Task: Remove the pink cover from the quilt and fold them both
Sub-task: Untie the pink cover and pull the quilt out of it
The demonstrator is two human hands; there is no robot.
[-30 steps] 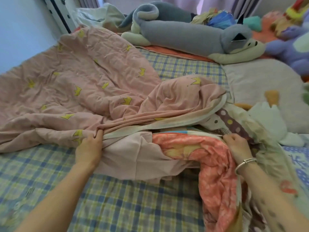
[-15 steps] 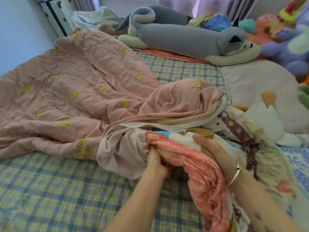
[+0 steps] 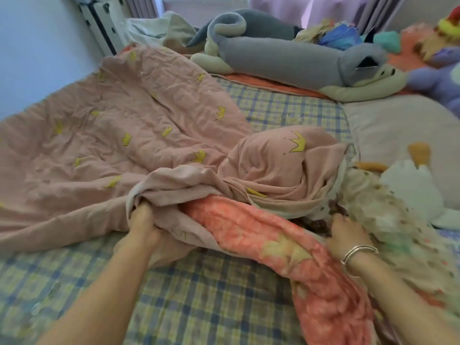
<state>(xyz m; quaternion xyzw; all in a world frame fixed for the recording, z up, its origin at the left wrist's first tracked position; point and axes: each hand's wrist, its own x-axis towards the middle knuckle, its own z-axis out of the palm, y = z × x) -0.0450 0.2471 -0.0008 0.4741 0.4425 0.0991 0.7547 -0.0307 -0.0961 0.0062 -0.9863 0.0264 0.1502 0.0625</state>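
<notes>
Pink cover [image 3: 149, 115] is bunched at its edge in your left hand [image 3: 143, 224], fingers curled round it. Your right hand [image 3: 348, 232] rests on the quilt [image 3: 261, 230], grip too blurred to tell. That quilt runs diagonally from the cover's opening toward your near right.

A grey plush toy [image 3: 286, 61] is lying beyond the checked sheet [image 3: 286, 113]. A white goose toy [image 3: 408, 192] is resting by a pale pillow [image 3: 398, 125].

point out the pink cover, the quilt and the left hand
pink cover [image 3: 149, 125]: head view, on its flat crown-printed stretch.
quilt [image 3: 249, 230]: head view, on the orange-pink part lying outside the cover.
left hand [image 3: 144, 225]: head view, on the back of the hand, gripping the cover's edge.
</notes>
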